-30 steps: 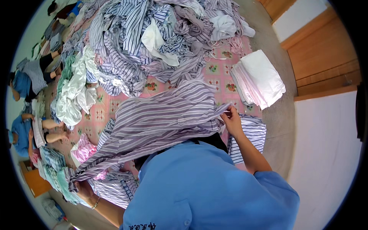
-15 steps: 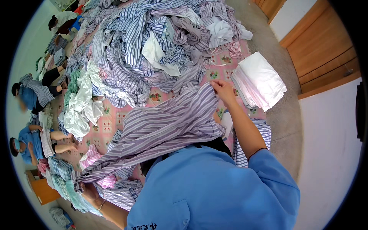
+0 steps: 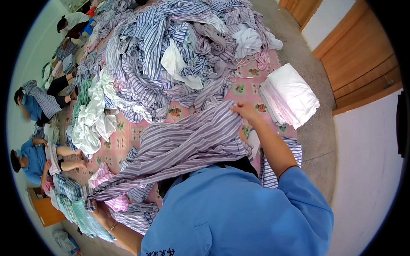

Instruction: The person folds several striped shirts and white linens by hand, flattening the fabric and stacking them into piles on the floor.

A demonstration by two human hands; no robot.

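Across my lap lies a purple-grey and white striped garment, pulled out lengthwise and creased; its exact kind does not show. My right hand pinches its upper right edge between thumb and fingers. At the lower left, my left hand is closed on the garment's gathered, narrower end, with some fingers hidden under the cloth. Beneath that end, a pink-and-white striped cloth and more striped clothes lie beside my left forearm.
A large heap of striped clothes rises ahead on a pink patterned sheet. White folded cloths are stacked at right, near a striped pile. Folded green cloths lie at left. Several co-workers sit along the left wall.
My right hand has come slightly nearer to me, lowering the garment's upper right edge. My left hand stays almost in place. A co-worker at left has bent the head down over a cloth.
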